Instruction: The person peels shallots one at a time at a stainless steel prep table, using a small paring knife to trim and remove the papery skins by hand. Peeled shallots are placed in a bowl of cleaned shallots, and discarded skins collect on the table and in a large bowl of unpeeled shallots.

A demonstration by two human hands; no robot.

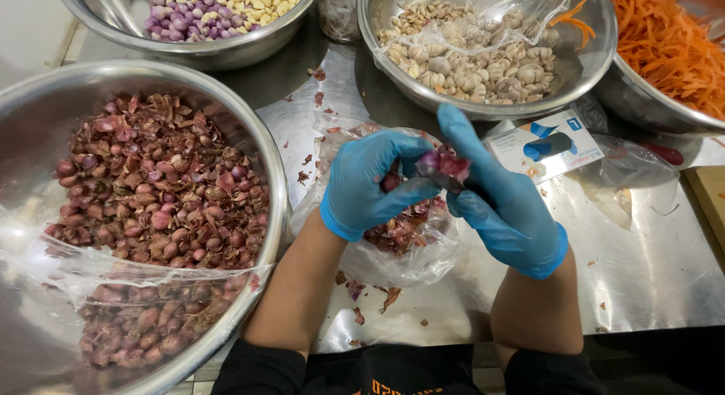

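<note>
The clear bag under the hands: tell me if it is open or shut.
Open: the clear plastic bag lies spread on the steel table, shallot skins showing inside its mouth.

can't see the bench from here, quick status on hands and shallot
Left hand and right hand, both gloved, grip one shallot over the peel bag. Knife blade against it. Nothing in the way.
</note>
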